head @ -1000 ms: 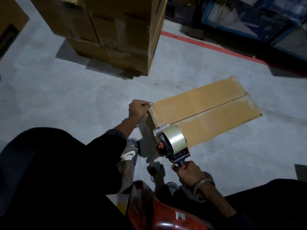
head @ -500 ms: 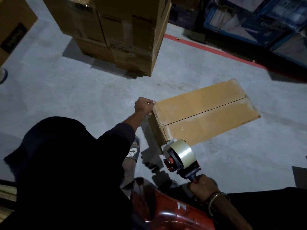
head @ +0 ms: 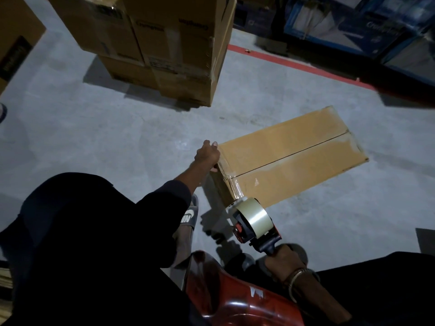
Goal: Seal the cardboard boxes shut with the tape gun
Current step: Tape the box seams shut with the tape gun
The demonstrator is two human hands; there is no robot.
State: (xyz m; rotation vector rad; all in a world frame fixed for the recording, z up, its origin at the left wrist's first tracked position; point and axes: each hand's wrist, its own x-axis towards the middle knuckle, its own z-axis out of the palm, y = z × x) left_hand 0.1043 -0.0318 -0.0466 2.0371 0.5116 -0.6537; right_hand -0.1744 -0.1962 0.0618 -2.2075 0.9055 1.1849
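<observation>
A long flat cardboard box (head: 292, 158) lies on the grey floor, its two top flaps meeting in a dark seam. Clear tape runs along its near short edge. My left hand (head: 207, 156) grips the near left corner of the box. My right hand (head: 286, 260) holds the handle of a red and black tape gun (head: 253, 222) carrying a roll of clear tape. The gun's front end sits at the box's near right corner, low on its side, with a strip of tape stretched up to the edge.
A stack of large cardboard boxes (head: 164, 48) stands at the back left. Another box (head: 16, 45) is at the far left edge. A red floor line (head: 294, 64) runs before blue cartons (head: 353, 24) at the back right. A red plastic seat (head: 235, 300) is under me.
My right hand has drawn the tape gun from the middle of the box's near edge towards me and down past the right corner, laying tape. My left hand stayed on the corner.
</observation>
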